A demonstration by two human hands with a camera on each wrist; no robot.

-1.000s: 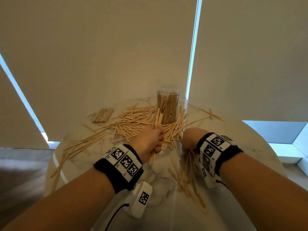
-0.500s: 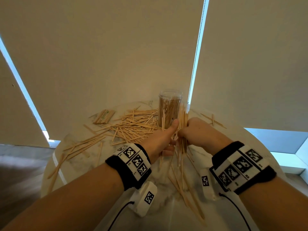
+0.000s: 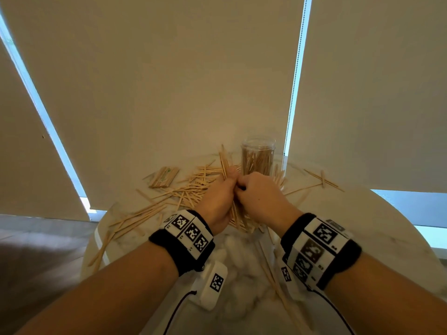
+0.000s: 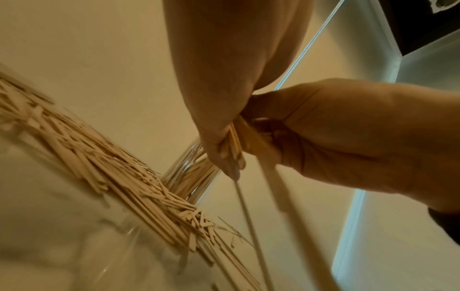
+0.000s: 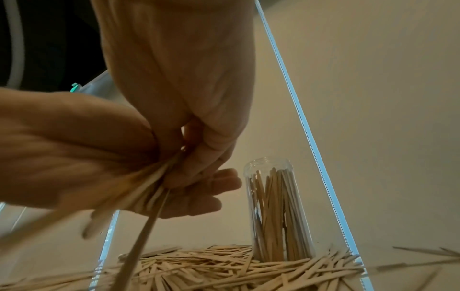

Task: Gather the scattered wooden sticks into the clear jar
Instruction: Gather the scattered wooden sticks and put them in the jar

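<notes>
Wooden sticks (image 3: 227,165) had passed into one bundle, my left hand (image 3: 215,201) and right hand (image 3: 258,194) both clamped on it, jar (image 3: 258,157) at twelve o'clock, loading next.

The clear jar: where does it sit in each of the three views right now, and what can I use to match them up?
Head: clear jar stands upright at centre, just beyond the joined hands.
Left wrist: only a tilted, blurred part of it shows at centre, behind the left hand's fingers.
Right wrist: upright at lower centre-right, part filled with sticks.
Shared landmark: the bright gap between the blinds, right beside the jar.
</notes>
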